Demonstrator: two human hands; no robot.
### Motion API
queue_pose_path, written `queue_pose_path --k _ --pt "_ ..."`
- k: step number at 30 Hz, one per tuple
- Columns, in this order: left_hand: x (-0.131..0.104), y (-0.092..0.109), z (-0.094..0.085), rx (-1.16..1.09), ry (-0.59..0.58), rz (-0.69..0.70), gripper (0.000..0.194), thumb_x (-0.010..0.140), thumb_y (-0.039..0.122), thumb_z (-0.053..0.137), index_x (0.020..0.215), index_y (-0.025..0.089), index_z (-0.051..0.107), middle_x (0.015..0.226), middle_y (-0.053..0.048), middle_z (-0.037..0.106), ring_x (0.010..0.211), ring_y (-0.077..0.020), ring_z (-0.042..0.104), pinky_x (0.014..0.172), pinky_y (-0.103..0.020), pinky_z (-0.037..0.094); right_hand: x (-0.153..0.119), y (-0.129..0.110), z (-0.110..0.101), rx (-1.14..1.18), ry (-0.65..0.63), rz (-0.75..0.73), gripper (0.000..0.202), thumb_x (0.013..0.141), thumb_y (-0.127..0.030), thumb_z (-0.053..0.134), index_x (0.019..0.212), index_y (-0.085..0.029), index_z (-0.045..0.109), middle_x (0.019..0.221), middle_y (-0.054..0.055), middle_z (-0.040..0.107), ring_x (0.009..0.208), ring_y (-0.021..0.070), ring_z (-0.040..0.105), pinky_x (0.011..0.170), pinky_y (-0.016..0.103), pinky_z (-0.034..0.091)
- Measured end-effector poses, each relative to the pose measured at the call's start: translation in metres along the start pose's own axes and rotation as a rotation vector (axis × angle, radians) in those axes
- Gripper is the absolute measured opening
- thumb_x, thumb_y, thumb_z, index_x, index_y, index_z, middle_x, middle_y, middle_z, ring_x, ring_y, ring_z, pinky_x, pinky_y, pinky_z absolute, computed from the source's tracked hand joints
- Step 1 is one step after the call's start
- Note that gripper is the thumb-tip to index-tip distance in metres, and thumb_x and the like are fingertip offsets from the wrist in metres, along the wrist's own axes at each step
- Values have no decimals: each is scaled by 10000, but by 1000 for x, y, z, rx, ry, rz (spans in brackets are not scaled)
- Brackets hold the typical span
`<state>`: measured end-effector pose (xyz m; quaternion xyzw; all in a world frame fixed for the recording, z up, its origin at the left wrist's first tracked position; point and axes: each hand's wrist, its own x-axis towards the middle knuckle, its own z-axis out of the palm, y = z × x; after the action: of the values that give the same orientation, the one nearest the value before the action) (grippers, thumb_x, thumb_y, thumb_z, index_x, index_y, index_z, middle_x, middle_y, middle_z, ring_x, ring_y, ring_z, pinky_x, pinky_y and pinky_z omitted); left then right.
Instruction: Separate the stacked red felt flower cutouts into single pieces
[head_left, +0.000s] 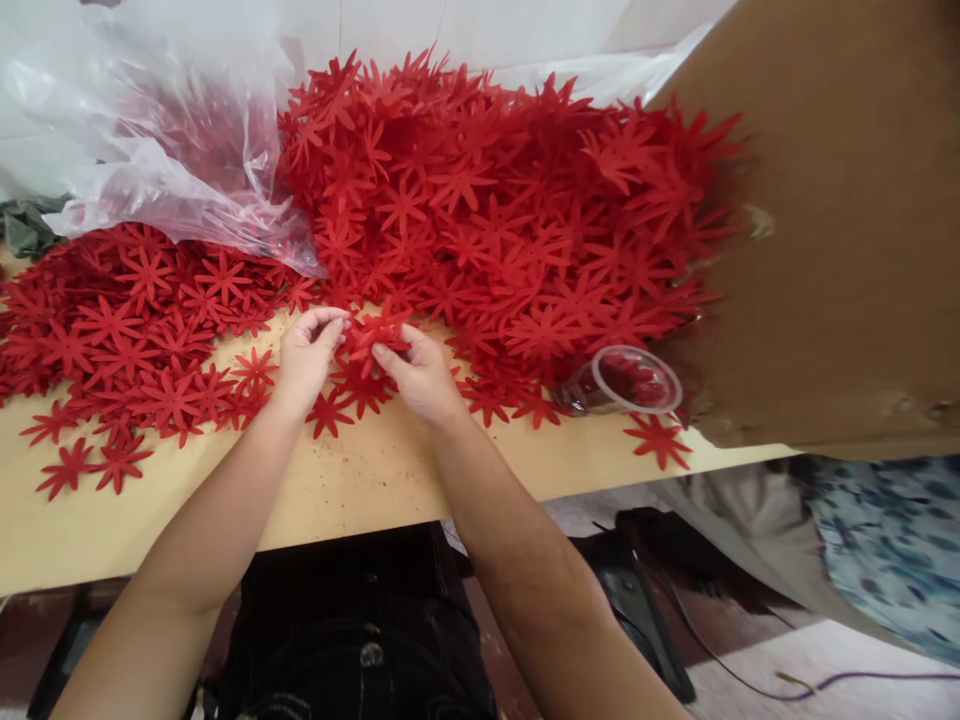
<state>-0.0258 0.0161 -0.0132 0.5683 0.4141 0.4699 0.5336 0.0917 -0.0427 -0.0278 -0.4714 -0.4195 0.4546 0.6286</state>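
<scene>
Over the near part of the table, my right hand (424, 375) pinches red flower-shaped pieces (373, 338) with several narrow petals; they look layered, but I cannot tell how many. My left hand (306, 352) is closed, its thumb and forefinger pressed together right at the left edge of these pieces. What lies between those left fingertips is too small to make out. Beneath both hands, more loose red flower pieces lie on the pale tabletop (352, 480).
Behind my hands rises a large heap of red flower pieces (480, 220), with a lower pile (127, 330) at the left. A clear plastic bag (217, 190) rests between them. On the right, a clear plastic cup (637, 408) lies tipped beside a big cardboard sheet (840, 230).
</scene>
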Motion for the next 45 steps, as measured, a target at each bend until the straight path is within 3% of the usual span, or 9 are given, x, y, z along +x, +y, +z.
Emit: queue_pose_path --k 5,10,17,22,26,32,38,41,45 --pt "0 2 -1 6 10 18 128 786 208 522 856 169 622 862 -24 660 764 -89 591 755 -241 478 6 7 -9 -124 203 18 438 612 -613 623 661 -190 515 503 -61 455 430 57 355 434 216 300" --pt "-10 3 9 128 -120 105 208 744 275 606 913 158 635 937 -55 655 823 -109 583 805 -265 464 7 5 -12 -141 295 13 475 669 -655 547 597 -187 514 478 -43 467 451 65 410 465 216 348" --pt "-13 -2 12 181 -186 124 253 735 307 616 932 149 615 927 -66 638 797 -119 572 770 -277 471 6 5 -7 64 121 18 466 552 -572 699 822 -229 536 692 -23 578 531 88 479 503 236 416" --pt "-11 0 10 155 -155 115 261 741 270 606 971 147 599 1002 -80 635 875 -127 575 827 -290 457 7 7 -9 -50 219 21 396 679 -593 589 667 -211 489 469 -62 402 394 68 354 400 228 305" --pt "-13 -2 13 135 -212 65 308 713 301 642 973 140 605 965 -75 647 814 -122 580 798 -289 467 8 7 -11 -139 226 34 461 698 -658 516 608 -205 512 438 -51 368 423 85 380 432 237 322" --pt "-12 -2 15 20 -210 8 286 702 303 657 934 148 598 930 -50 664 809 -117 595 786 -271 478 6 7 -5 -103 38 27 486 610 -703 561 663 -221 530 468 -66 390 412 65 334 410 221 313" --pt "-9 1 11 -99 -178 6 116 726 265 636 722 167 574 701 23 607 643 -69 541 666 -209 461 2 0 1 -58 -98 0 433 619 -637 607 677 -210 566 571 -36 516 585 96 498 593 250 454" --pt "-6 -1 10 -117 -118 -60 140 780 269 580 692 171 533 623 43 536 581 -63 494 625 -210 434 3 2 -3 -82 -50 -4 408 655 -602 597 712 -199 574 609 -27 549 585 93 504 609 254 465" --pt "-2 -2 7 -46 -3 -95 236 838 288 500 635 183 443 566 56 451 524 -69 427 591 -221 397 6 8 -10 -105 157 -69 422 649 -581 617 844 -210 568 787 13 608 678 115 561 670 281 500"
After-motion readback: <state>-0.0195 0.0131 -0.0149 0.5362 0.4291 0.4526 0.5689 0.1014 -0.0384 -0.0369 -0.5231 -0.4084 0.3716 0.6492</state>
